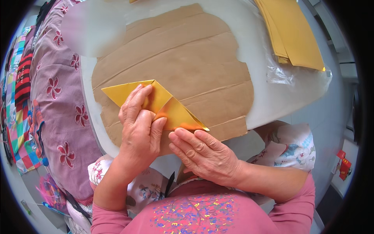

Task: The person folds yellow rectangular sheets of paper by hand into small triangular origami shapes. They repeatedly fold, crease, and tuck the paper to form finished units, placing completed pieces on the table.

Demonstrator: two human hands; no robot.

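Note:
A sheet of shiny gold paper (pixel 166 112), folded into a slanted four-sided shape with pointed ends, lies on a piece of brown cardboard (pixel 187 64). A crease or edge runs across its middle, and the layers part slightly along its right side. My left hand (pixel 137 131) holds the paper down, its fingers bent over the left part and covering some of it. Along the paper's lower edge, near the right corner, my right hand (pixel 204 155) lies flat with the fingers extended and close together. Its fingertips touch or nearly touch that edge.
A stack of gold paper sheets (pixel 292 35) rests on clear plastic wrap (pixel 280 74) at the white table's (pixel 271 99) upper right. To the left is a bed with a pink flowered cover (pixel 67 117). A blurred patch hides the table's upper left.

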